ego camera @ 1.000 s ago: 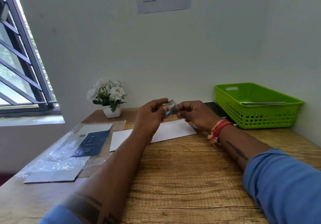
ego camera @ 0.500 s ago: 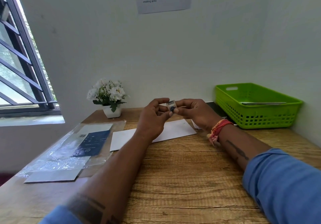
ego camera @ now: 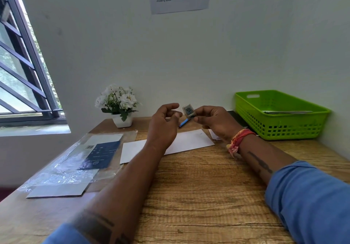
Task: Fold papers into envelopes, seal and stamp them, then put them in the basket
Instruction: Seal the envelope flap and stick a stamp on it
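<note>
The left hand (ego camera: 162, 122) had let go and hung loosely curled; the right hand (ego camera: 214, 119) pinched the stamp (ego camera: 188, 110) above the unstamped envelope (ego camera: 191, 139). Basket (ego camera: 280, 130) beyond awaited.

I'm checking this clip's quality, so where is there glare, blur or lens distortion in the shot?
Head view: daylight from the window glares off the plastic sleeve; the wide lens bends the window bars; the stamp in the right hand is too soft to read.

Envelope (ego camera: 189, 141) lies mid-table (ego camera: 208, 196) — basket (ego camera: 280, 128) right, flowerpot (ego camera: 122, 120) behind-left.
</note>
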Available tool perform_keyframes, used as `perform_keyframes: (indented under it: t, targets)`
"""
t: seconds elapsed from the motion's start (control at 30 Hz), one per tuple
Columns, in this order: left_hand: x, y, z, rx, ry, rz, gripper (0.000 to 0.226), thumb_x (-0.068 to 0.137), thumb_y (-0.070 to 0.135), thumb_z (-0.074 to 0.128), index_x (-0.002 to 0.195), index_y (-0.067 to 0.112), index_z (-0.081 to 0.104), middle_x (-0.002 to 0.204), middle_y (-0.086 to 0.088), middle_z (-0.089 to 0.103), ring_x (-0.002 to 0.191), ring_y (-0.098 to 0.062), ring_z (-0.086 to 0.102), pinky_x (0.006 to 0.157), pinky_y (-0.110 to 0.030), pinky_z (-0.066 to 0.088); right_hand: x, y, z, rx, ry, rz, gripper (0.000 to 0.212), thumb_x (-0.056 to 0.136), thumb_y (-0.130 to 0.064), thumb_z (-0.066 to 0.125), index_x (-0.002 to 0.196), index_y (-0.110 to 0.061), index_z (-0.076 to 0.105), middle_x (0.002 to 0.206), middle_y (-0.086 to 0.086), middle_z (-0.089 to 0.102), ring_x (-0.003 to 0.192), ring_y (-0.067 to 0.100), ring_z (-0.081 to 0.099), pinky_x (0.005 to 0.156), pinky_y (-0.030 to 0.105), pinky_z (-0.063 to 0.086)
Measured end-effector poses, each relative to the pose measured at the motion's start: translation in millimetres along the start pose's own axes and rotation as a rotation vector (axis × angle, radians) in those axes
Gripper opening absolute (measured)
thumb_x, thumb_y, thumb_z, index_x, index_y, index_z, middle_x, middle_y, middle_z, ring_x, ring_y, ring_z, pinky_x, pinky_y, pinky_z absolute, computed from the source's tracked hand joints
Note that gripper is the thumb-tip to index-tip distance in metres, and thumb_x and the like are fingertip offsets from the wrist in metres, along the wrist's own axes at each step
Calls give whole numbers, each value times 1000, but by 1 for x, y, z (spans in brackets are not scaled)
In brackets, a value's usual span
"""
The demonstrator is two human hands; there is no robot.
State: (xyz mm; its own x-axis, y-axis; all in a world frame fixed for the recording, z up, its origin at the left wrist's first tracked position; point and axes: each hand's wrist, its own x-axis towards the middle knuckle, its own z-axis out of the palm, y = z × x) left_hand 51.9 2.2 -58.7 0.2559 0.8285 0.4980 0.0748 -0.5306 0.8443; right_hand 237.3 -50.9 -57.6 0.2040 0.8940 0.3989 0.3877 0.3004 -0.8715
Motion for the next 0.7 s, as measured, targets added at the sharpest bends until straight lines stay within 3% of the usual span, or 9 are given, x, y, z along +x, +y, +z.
perform_keyframes:
  t: [0.1,0.27,0.37,0.47,0.57,0.7]
  targets:
    - [2,-1,-5,16,76,13,19,97,25,64,111,37,69,98,14,71,91,-12,69,88,-45,58,1,1,-2,4,14,1,17,93,-10,68,102,-21,77,96,-9,74,76,7,56,69,27,46]
    - [-3,4,-4,64,-6,79,26,94,33,71,119,34,68,98,17,70,77,2,61,71,-19,50,-2,1,1,-37,-17,-28,17,94,-9,68,103,-19,78,85,-11,71,69,-1,55,70,23,44]
    - [-4,3,-2,34,-61,62,30,94,26,71,123,32,67,97,11,72,82,3,65,72,-16,51,-2,1,1,-36,-20,-34,19,94,-9,67,99,-24,78,84,-8,71,70,6,54,70,28,44]
    - [-4,2,-2,56,-82,74,34,92,21,73,122,34,67,95,11,71,82,2,65,72,-15,52,-4,0,-1,-52,-11,-19,18,93,-10,68,101,-22,78,87,-8,71,72,3,55,73,27,44]
    - [-2,2,-2,57,-64,98,42,90,17,75,126,34,63,94,10,71,80,-5,67,70,-18,55,-7,-5,3,-14,-21,-15,15,92,-14,70,104,-19,76,93,-5,73,77,5,59,73,28,48]
    - [-1,3,-3,54,-45,121,50,89,17,77,132,34,58,91,8,71,78,-4,66,66,-11,53,-6,-7,6,-1,-39,-39,16,91,-22,73,106,-20,75,104,1,75,97,17,66,87,40,54]
